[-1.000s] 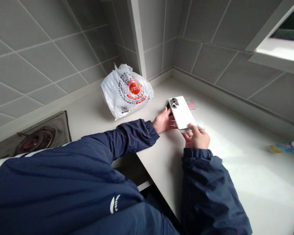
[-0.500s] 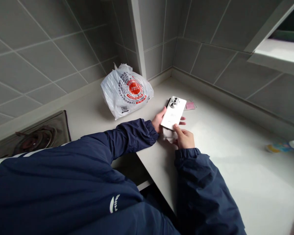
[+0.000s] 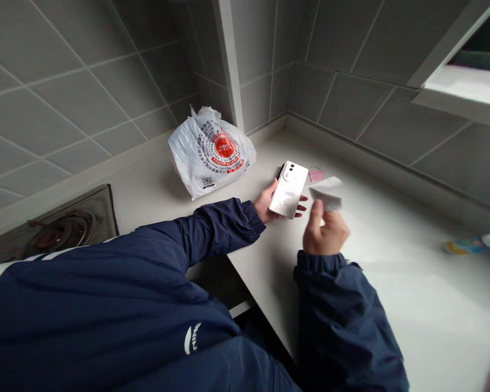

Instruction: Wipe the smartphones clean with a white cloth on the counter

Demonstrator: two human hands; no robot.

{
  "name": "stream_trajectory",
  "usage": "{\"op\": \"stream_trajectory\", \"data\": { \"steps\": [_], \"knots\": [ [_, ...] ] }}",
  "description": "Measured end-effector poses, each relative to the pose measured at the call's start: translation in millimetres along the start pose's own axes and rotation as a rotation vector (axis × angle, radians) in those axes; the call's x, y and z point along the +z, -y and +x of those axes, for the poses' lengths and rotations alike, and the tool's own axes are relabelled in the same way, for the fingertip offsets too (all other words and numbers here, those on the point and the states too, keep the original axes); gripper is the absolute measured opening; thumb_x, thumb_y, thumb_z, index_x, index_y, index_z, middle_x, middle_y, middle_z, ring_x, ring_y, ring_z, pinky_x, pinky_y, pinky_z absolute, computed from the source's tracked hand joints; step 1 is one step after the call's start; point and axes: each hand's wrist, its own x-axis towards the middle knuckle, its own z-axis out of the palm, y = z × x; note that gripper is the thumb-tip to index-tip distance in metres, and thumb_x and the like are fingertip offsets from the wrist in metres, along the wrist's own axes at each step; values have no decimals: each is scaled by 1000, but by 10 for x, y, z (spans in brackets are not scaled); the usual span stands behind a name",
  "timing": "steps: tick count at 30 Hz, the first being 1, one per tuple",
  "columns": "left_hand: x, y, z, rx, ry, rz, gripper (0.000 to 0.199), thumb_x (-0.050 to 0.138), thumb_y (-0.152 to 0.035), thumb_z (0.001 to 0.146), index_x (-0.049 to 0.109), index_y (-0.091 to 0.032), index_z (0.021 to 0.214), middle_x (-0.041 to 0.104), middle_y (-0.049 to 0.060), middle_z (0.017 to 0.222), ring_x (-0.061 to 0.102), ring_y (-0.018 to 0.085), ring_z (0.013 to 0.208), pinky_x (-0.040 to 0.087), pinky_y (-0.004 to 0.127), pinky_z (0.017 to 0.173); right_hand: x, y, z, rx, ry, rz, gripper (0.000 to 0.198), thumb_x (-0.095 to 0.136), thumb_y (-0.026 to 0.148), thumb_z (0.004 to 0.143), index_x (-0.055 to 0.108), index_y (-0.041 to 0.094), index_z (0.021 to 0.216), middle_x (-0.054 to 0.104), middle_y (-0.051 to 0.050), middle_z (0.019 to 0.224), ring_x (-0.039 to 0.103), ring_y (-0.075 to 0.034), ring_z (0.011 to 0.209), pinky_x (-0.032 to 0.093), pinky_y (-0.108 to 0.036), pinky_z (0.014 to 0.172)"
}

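In my left hand (image 3: pixel 265 202) rests a white smartphone (image 3: pixel 289 189), its back and camera lenses turned up. The fingers wrap around its edges, with fingertips showing past the right side. My right hand (image 3: pixel 325 231) is closed, thumb uppermost, just right of the phone and apart from it. It grips a thin, whitish folded sheet (image 3: pixel 329 191), blurred by motion. Whether that sheet is tissue, cloth or film I cannot tell. Behind it, a small flat pink piece (image 3: pixel 316 175) lies on the white counter (image 3: pixel 375 261).
A white plastic bag (image 3: pixel 210 152) with a red round print stands against the wall at the back left. A gas stove (image 3: pixel 61 226) is at the far left. A colourful packet (image 3: pixel 465 245) lies at the right. The counter's front edge runs below my arms.
My right hand has moved off the phone's lower end to the right, carrying the whitish sheet that hung beneath the phone. My left hand keeps the phone in nearly the same place.
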Motion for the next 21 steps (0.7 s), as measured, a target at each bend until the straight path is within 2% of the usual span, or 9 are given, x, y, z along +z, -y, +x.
{"op": "stream_trajectory", "data": {
  "steps": [1, 2, 3, 5, 9, 12, 15, 19, 21],
  "knots": [
    [6, -1, 4, -2, -16, -9, 85, 11, -65, 102, 44, -5, 152, 74, 19, 112, 68, 31, 100, 40, 47, 107, 79, 48, -102, -136, 113, -21, 44, 39, 36, 103, 73, 13, 118, 76, -16, 111, 72, -26, 106, 55, -38, 93],
    [13, -6, 6, -13, -24, -17, 84, 10, -64, 103, 44, -5, 153, 74, 19, 111, 68, 29, 100, 41, 45, 107, 159, 81, -201, -281, 229, -82, 45, 40, 32, 102, 67, 14, 132, 69, -17, 134, 62, -28, 129, 48, -44, 109],
    [21, -14, 5, -31, -22, -24, 84, 8, -62, 103, 43, -5, 153, 74, 19, 110, 69, 29, 100, 42, 44, 106, 230, 101, -289, -359, 317, -180, 47, 40, 29, 101, 61, 16, 141, 58, -16, 150, 50, -30, 143, 37, -54, 118],
    [37, -38, -2, -82, 10, -34, 85, 6, -63, 103, 41, -7, 155, 74, 20, 112, 71, 29, 97, 46, 45, 102, 324, 108, -411, -382, 415, -308, 57, 42, 29, 99, 46, 12, 153, 40, -17, 163, 35, -32, 153, 27, -64, 121],
    [66, -75, -24, -111, 29, -48, 84, 5, -62, 102, 36, -7, 158, 73, 21, 116, 73, 28, 92, 51, 43, 94, 290, 110, -428, -364, 492, -371, 63, 43, 42, 101, 38, 17, 158, 33, -16, 166, 30, -33, 154, 17, -75, 119],
    [80, -66, -41, -99, 32, -12, 84, 3, -60, 103, 34, -5, 159, 72, 23, 119, 72, 28, 97, 50, 42, 97, 190, 162, -365, -366, 541, -405, 67, 43, 49, 101, 38, 16, 158, 29, -15, 168, 26, -36, 155, 16, -77, 118],
    [92, -46, -78, -76, 37, 56, 85, 5, -61, 103, 39, -5, 156, 73, 22, 116, 71, 30, 102, 46, 44, 103, 157, 203, -339, -404, 578, -382, 67, 42, 46, 101, 37, 11, 158, 24, -15, 170, 23, -36, 157, 23, -70, 121],
    [114, -42, -148, -178, 53, 177, 99, 4, -72, 98, 49, 1, 148, 75, 23, 96, 68, 31, 84, 44, 48, 99, 248, 164, -373, -463, 579, -289, 69, 39, 39, 102, 31, 1, 159, 24, -21, 169, 23, -36, 157, 30, -58, 122],
    [127, -43, -165, -192, 58, 181, 99, 3, -73, 97, 49, -1, 148, 74, 22, 98, 67, 30, 81, 44, 49, 99, 308, 119, -399, -462, 556, -274, 72, 40, 43, 102, 29, 0, 159, 23, -23, 169, 20, -37, 158, 30, -57, 123]
  ]
}}
